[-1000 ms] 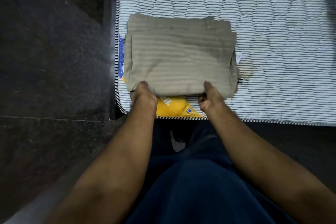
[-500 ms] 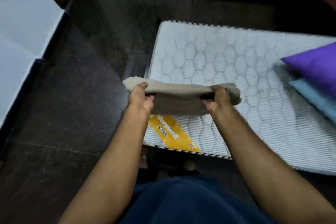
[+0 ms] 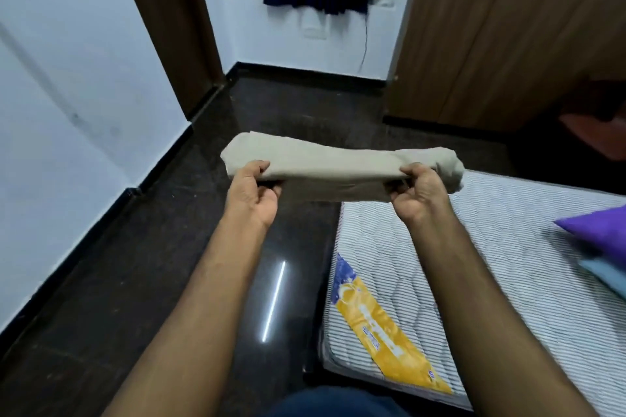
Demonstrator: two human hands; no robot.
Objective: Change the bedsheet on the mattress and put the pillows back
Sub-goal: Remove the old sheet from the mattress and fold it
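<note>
Hands [image 3: 252, 191] [image 3: 418, 195] grip folded bedsheet [image 3: 332, 164] above floor [image 3: 135, 281].

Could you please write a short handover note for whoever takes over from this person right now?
Left hand: shut on one end of the folded beige bedsheet.
Right hand: shut on the other end.
The sheet is held up in the air, mostly over the dark floor beside the mattress.
Purple pillow and light blue pillow lie stacked at the mattress's right side.
Done: the mattress is bare.
Left: unfold the sheet, spread it, tuck it, then set the pillows in place.
</note>
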